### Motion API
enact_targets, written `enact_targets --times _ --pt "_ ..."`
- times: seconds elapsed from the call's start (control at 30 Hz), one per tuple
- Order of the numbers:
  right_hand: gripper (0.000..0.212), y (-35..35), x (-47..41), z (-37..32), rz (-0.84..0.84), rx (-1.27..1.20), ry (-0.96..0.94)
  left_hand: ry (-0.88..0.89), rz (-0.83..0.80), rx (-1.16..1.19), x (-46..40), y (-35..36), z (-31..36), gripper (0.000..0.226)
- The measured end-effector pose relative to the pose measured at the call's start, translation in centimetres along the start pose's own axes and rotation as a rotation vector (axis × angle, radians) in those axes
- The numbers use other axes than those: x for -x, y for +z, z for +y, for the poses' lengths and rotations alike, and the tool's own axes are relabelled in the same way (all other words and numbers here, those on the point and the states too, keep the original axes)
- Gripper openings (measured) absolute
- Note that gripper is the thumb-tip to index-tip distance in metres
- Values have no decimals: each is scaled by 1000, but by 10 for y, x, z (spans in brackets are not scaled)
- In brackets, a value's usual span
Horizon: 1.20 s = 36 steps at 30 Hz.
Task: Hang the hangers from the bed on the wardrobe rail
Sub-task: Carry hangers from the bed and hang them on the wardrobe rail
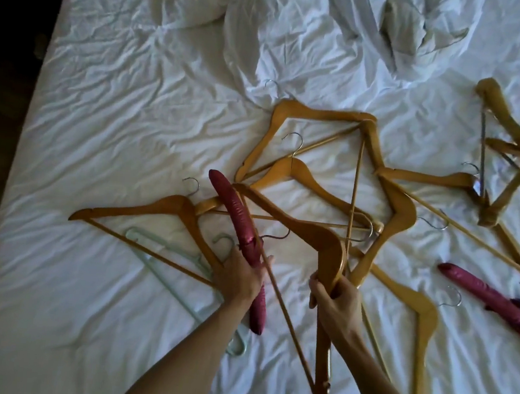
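Several wooden hangers lie scattered over the white bed sheet [108,112]. My left hand [240,274] grips a red padded hanger [235,213] near its middle, its hook pointing right. My right hand [336,296] is closed around the neck of a wooden hanger [309,233], lifted above the sheet with its bar running down toward me. A second red padded hanger [490,298] lies at the right. A pale green plastic hanger [163,260] lies under my left forearm. Another wooden hanger [142,214] rests at the left. The wardrobe rail is out of view.
A crumpled white duvet [332,29] is heaped at the far side of the bed. The bed's left edge [28,111] drops to a dark floor. More wooden hangers [511,151] are piled at the far right.
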State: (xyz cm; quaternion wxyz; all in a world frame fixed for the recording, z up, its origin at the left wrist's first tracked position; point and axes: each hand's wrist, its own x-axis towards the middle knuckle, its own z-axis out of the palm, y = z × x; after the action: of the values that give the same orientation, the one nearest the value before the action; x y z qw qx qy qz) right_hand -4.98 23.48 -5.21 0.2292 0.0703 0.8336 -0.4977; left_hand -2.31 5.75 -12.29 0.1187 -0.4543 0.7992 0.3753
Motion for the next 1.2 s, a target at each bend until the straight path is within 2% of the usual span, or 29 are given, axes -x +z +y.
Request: enact_targets --times 0.1,0.2,0.33,0.43,0.53,0.7,0.93,1.03,1.2 --pt "12 -15 7 -23 46 11 -124 -96 16 -58 3 5 25 55" --pt "11 -26 9 -36 85 0 -167 -178 40 -33 9 6 26 44" --pt "7 -44 20 -64 84 11 -192 -193 36 293 35 -28 26 35" --pt "2 -58 45 -108 -33 37 -217 -219 -45 473 75 -84 36 29" --pt "7 -62 81 -164 -218 39 -303 -187 -74 678 129 -153 48 30" --pt "8 -32 145 -247 -489 -4 -422 -149 70 858 212 -267 36 19" --pt "7 73 296 -304 -723 68 -625 -172 340 1063 335 -386 -68 20" --pt "12 122 390 -303 -834 124 -693 -224 425 1155 388 -416 -152 23" --pt "26 212 546 -266 -1047 202 -706 -352 504 1334 496 -448 -296 26"
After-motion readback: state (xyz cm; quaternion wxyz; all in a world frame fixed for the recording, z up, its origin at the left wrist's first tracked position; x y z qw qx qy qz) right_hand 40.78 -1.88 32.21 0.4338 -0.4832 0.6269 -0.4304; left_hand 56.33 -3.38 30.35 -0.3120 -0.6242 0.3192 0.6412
